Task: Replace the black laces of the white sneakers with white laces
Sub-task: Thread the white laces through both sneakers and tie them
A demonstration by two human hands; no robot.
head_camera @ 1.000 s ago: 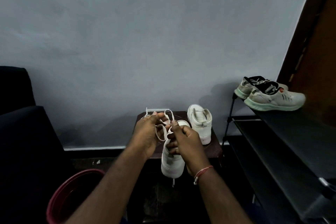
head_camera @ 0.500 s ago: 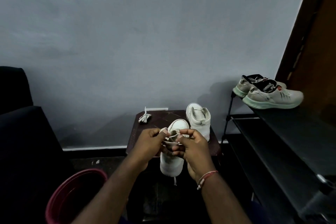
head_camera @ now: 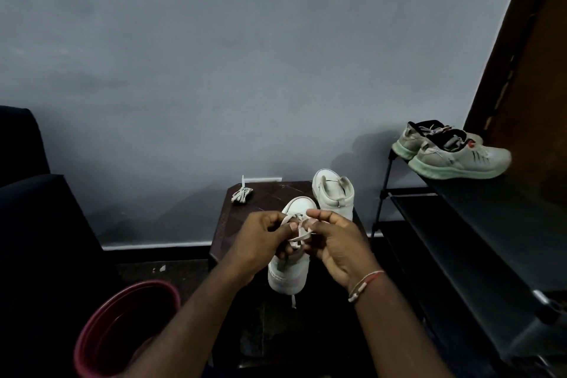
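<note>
While both hands are working over the near sneaker (head_camera: 288, 273), they're pinching the white lace (head_camera: 302, 232) between them. Left hand (head_camera: 260, 242) is curling thumb and fingers onto a flat strand. Right hand (head_camera: 337, 245) is closing thumb and forefinger on the same tangle, with its other fingers curled under.

Lace is looking flat and off-white, crossing in short loops right above the sneaker's upper. One loose end (head_camera: 293, 301) is hanging past the sneaker's near end. Near sneaker is plain white, lying lengthwise on the small dark table (head_camera: 227, 218), one end pointing toward the camera. Second sneaker (head_camera: 333, 193) is sitting just behind it to the right on the same table; can't tell if they're touching. A bundled white lace (head_camera: 242, 193) is lying at the table's far left corner.

Versus 1.0 s ago: hands are sitting lower and closer together, lace loops are no longer being held up in the air, and the bundle, then hidden behind the left hand, is showing. Versus 0.5 s ago: grip is looking nearly the same.
</note>
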